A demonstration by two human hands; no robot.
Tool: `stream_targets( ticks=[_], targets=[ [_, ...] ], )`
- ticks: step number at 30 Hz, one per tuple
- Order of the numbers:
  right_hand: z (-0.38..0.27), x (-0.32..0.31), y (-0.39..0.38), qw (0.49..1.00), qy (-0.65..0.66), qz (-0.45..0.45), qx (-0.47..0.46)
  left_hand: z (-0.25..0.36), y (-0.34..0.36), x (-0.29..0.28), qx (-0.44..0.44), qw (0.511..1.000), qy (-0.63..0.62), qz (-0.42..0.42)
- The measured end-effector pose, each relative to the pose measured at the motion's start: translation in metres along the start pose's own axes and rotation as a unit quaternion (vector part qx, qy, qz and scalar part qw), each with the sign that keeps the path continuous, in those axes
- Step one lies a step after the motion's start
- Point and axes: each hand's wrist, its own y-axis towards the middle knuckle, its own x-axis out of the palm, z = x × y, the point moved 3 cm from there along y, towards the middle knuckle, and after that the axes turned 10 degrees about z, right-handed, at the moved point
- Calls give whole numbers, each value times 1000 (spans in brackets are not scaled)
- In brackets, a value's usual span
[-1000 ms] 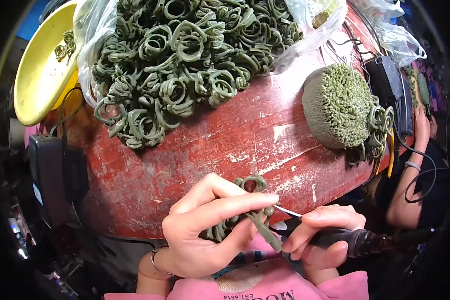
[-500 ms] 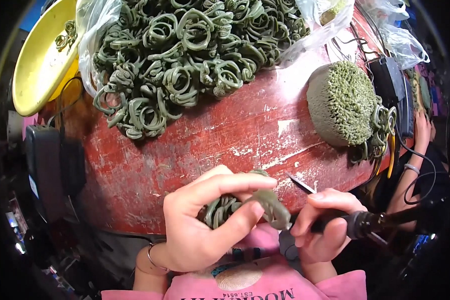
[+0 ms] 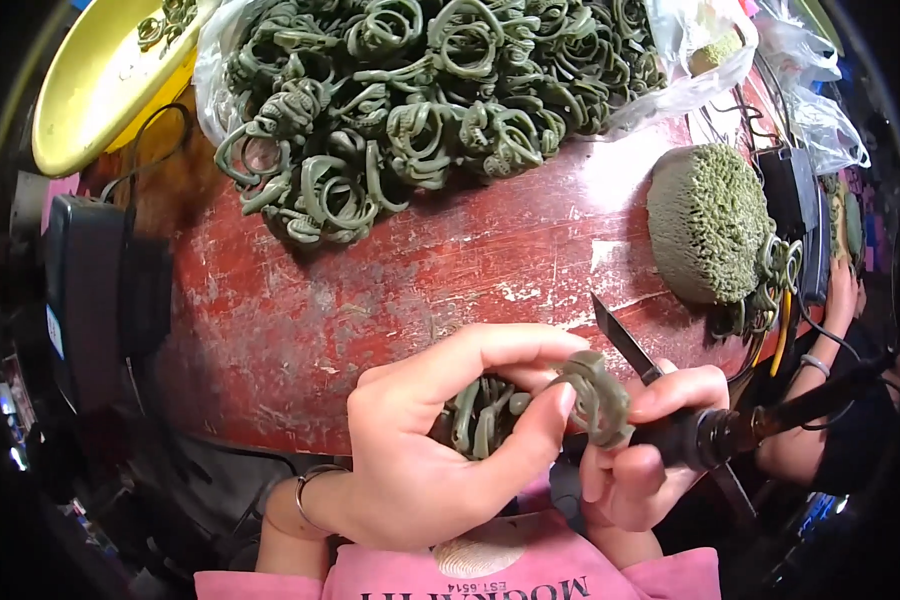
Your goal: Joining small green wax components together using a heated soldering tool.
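Observation:
Pinched between my left thumb and forefinger is a green wax ring (image 3: 602,400), smooth and curled. More green wax rings (image 3: 482,418) are cupped in the palm of my left hand (image 3: 440,430). My right hand (image 3: 660,420) grips a slim metal knife (image 3: 625,340), its pointed blade facing away from me and its tail showing below the hand. The same fingers also hold a black corded tool (image 3: 715,437) shaped like a thick pen; its tip is hidden behind the ring. Both hands are close together above the table's near edge.
A large heap of green wax rings (image 3: 420,130) lies on clear plastic at the back of the worn red table (image 3: 370,290). A round green sponge-like block (image 3: 710,225) stands right. At left are a yellow basin (image 3: 90,90) and black box (image 3: 90,300). Another person's arm (image 3: 820,350) shows far right.
My left hand has moved right, bringing the ring against my right fingers, and the ring has turned. More of the knife blade shows. The whole view has shifted slightly.

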Motion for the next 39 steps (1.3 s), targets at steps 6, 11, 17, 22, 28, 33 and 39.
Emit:
stream_targets(
  ticks=[6,11,17,22,28,33,39],
  targets=[
    [8,7,-1,997,-4,75,-21,0,-2,-3,41,999,19,-2],
    [3,1,-2,996,-35,81,-8,-1,-1,-2,57,998,3,-24],
    [4,-3,-3,995,-70,71,-29,1,-3,-4,56,998,5,-36],
    [5,-2,-2,996,-45,63,-38,2,-3,-4,71,996,12,-46],
    [4,2,0,998,-8,59,-12,2,-3,-5,64,997,-13,-43],
    [4,2,0,998,-1,58,-12,1,-1,-4,66,997,-4,-51],
    [4,-1,-3,996,-60,65,-28,0,1,-6,144,988,54,-29]
  ],
)
